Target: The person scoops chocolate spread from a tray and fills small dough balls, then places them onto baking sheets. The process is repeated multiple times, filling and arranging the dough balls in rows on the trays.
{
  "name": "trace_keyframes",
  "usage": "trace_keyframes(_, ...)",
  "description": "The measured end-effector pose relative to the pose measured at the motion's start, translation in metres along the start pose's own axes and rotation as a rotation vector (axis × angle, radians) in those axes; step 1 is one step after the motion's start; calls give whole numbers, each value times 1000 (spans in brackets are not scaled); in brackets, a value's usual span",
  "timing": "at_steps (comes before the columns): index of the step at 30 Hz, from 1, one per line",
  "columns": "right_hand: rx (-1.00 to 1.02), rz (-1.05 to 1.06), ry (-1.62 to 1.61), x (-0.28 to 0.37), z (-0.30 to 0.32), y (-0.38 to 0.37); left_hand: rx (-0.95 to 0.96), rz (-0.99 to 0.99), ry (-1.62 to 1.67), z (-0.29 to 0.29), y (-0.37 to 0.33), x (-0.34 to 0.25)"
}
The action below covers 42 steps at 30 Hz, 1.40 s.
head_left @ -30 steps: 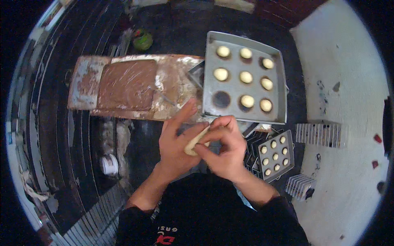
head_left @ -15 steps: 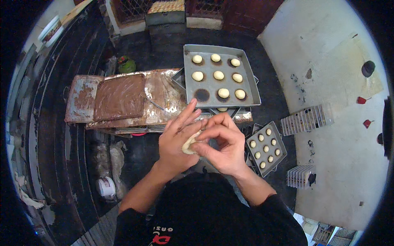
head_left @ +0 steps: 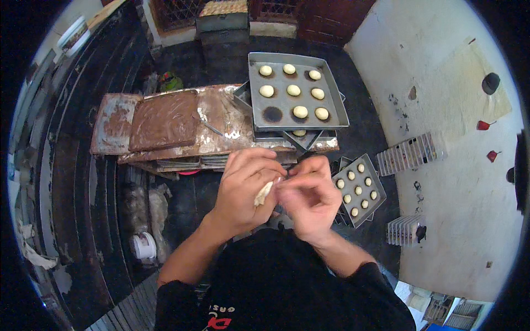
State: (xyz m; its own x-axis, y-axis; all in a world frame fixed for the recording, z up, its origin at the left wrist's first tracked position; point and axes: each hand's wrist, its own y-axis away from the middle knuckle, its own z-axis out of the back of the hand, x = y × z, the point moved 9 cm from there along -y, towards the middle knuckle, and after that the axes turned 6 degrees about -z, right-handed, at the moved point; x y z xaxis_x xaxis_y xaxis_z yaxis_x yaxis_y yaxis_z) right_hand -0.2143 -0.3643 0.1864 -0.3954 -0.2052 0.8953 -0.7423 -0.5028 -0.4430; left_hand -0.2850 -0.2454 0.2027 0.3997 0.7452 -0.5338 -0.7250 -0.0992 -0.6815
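Observation:
A flattened pale piece of dough (head_left: 264,194) lies folded in my left hand (head_left: 243,190), whose fingers curl around it; much of the dough is hidden. Close against its right side, the thumb and bent fingers of my right hand (head_left: 312,196) are bunched together at the dough's edge, a little blurred. Beyond the hands, a metal baking tray (head_left: 326,126) holds several round dough balls (head_left: 293,90) in rows. One dark round spot (head_left: 272,115) at its near left carries no ball.
On the table to the left, a shallow square pan (head_left: 165,121) is spread with brown paste, with a thin tool (head_left: 210,127) beside it. More trays are stacked beneath the big one. Lower right stands another tray (head_left: 360,220) of dough balls. A white bucket (head_left: 144,246) is at lower left.
My left fingers have gone from stretched out to curled around the dough. My right hand has turned and shifted slightly right. The view has tilted a little, so the trays appear higher.

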Motion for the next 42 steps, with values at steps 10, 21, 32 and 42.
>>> trace_keyframes(10,-17,-300,-522,-72,52,6,5,29,405,-76,-65,-32)
trace_keyframes(21,-328,121,-429,-60,236,-75,-73,101,579,-224,-142,-19)
trace_keyframes(32,-133,-452,-918,-163,261,-93,-59,234,311,-288,-170,25)
trace_keyframes(42,-6,-808,-1160,-228,187,-103,-438,852,828,-286,-74,142)
